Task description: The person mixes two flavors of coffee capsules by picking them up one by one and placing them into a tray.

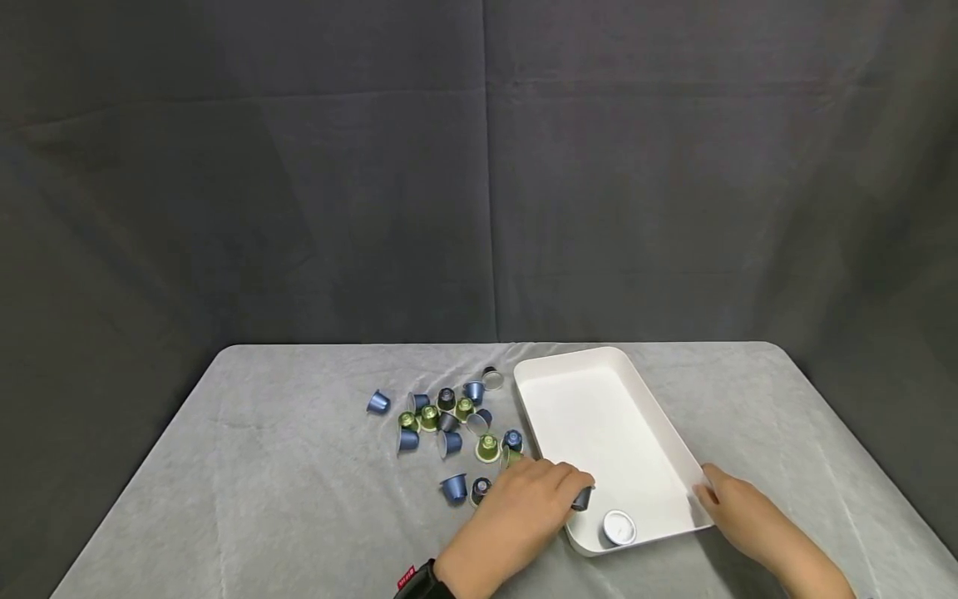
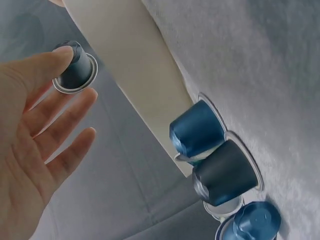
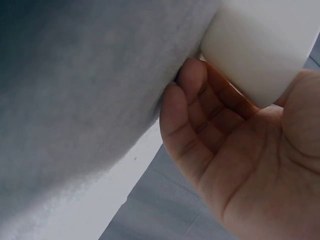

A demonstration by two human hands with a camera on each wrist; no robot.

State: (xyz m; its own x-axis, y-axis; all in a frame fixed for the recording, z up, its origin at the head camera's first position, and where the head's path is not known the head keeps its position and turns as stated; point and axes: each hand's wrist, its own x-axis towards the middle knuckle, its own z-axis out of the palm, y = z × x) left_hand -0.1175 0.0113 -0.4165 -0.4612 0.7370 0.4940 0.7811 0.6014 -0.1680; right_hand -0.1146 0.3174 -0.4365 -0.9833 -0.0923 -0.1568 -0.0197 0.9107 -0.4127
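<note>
My left hand pinches a dark coffee capsule over the tray's left wall. In the left wrist view, the thumb and a finger hold this capsule, with its rimmed end downward and the other fingers spread apart. A white rectangular tray lies at an angle on the table. Inside its near end sits one capsule, pale lid up. My right hand grips the tray's near right corner; in the right wrist view its fingers curl beneath the tray wall.
Left of the tray lie several loose capsules, among them a green capsule, a blue capsule and a black capsule. One blue capsule lies apart at the left. A grey cloth covers the table; a dark curtain hangs behind.
</note>
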